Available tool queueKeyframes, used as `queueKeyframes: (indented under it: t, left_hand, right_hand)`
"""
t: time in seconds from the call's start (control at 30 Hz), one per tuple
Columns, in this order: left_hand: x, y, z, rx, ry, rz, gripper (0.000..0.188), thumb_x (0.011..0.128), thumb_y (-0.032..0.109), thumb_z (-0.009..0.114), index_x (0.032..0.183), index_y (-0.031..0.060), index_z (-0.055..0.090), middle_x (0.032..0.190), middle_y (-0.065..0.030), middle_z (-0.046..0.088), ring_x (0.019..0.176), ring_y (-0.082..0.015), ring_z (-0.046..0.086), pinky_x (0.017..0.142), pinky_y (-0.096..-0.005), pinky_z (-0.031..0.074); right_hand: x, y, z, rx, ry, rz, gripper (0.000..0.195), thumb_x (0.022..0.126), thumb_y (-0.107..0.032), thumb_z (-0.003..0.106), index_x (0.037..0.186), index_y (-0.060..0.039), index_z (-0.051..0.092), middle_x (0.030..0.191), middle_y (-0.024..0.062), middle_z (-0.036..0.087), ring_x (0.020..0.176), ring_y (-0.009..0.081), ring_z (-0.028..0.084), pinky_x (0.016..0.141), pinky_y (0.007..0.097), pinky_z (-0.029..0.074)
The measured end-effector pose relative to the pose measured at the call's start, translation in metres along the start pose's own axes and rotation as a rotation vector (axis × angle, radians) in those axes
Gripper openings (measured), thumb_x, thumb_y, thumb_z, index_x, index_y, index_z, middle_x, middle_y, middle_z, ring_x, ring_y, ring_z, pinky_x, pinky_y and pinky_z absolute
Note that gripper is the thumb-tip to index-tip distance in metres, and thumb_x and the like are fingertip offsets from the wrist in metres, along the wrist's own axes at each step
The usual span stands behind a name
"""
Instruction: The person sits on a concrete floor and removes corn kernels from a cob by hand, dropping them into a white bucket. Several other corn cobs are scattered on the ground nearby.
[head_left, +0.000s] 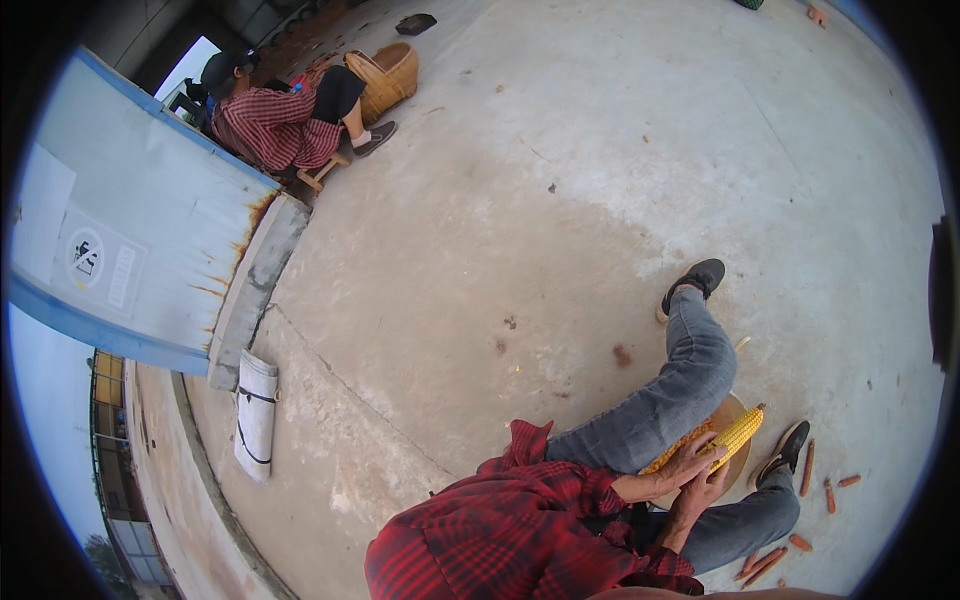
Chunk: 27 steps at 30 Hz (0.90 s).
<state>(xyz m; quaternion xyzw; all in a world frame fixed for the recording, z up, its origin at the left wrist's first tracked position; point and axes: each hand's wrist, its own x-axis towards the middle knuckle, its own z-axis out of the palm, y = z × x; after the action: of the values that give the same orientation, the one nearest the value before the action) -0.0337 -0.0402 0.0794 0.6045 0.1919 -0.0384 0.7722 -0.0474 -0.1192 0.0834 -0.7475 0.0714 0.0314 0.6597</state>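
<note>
An ear of yellow corn (737, 433) is held at a slant above a round shallow container (738, 463) between my knees. My left hand (681, 463) lies along the near part of the ear, its fingers against the kernels. My right hand (703, 491) grips the ear's lower end from the other side. Loose corn kernels (671, 450) lie in the container, partly hidden by my left leg and hands. Kernel rows still cover the visible length of the ear, up to its brown tip.
Several bare reddish corncobs (830, 495) lie on the concrete floor (480, 247) by my right shoe (784, 452). A rolled white sheet (256, 416) rests near a blue metal panel (150, 195). Further off, a person (274, 124) sits on a low stool beside a woven basket (390, 79).
</note>
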Motion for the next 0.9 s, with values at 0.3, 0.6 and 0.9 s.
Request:
queueKeyframes:
  t: [0.3,0.6,0.9]
  left_hand:
    - [0.004,-0.031,0.002,-0.052,-0.042,-0.167,0.07,0.087,0.051,0.053,0.133,-0.0013,0.041,0.129,-0.0219,0.046,0.122,-0.0305,0.043,0.101,-0.0349,0.036]
    - [-0.004,-0.01,-0.001,-0.174,-0.076,-0.303,0.036,0.083,0.041,0.05,0.096,0.0075,0.056,0.073,-0.0055,0.052,0.071,-0.0144,0.052,0.058,-0.0286,0.04]
    - [0.004,-0.023,0.004,0.052,0.065,-0.255,0.055,0.083,0.056,0.05,0.095,0.004,0.06,0.08,-0.0126,0.06,0.078,-0.0237,0.059,0.066,-0.0355,0.044]
  right_hand:
    - [0.003,-0.015,-0.011,0.042,-0.098,0.13,0.046,0.087,-0.013,0.054,0.129,0.0011,0.045,0.097,0.0069,0.057,0.078,0.0132,0.056,0.064,0.024,0.047]
    - [0.058,-0.12,-0.083,-0.126,0.318,-0.168,0.05,0.092,-0.016,0.047,0.137,0.0027,0.034,0.131,0.0204,0.047,0.11,0.0275,0.055,0.093,0.0347,0.045]
    - [0.075,-0.118,-0.15,-0.118,0.688,-0.088,0.042,0.094,-0.025,0.045,0.125,0.003,0.048,0.119,0.0177,0.056,0.108,0.0273,0.057,0.094,0.0355,0.045]
